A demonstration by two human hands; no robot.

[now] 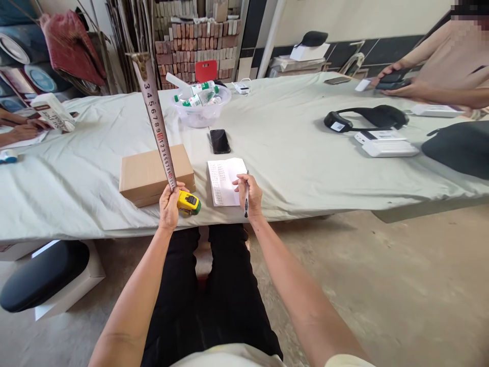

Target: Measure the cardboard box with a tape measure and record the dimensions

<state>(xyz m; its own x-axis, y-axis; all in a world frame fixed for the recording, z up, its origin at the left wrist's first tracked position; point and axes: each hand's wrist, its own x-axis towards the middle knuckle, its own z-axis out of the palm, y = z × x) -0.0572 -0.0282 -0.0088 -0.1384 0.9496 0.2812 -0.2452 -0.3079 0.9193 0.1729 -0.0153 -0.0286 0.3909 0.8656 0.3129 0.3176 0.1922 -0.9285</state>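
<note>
My left hand (168,210) grips the yellow tape measure (188,203), its long blade (156,120) pointing to eleven o'clock; the cardboard box (143,176) sits at nine o'clock from the written paper (225,183). My right hand (253,196) holds a pen (246,205) at three o'clock on the sheet. That blade, I judge, calls for steadiness.

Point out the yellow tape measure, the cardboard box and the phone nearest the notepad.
Tape measure (184,202): head view, on its yellow case.
Cardboard box (144,171): head view, on its top face.
Phone (219,141): head view, on its dark screen.
</note>
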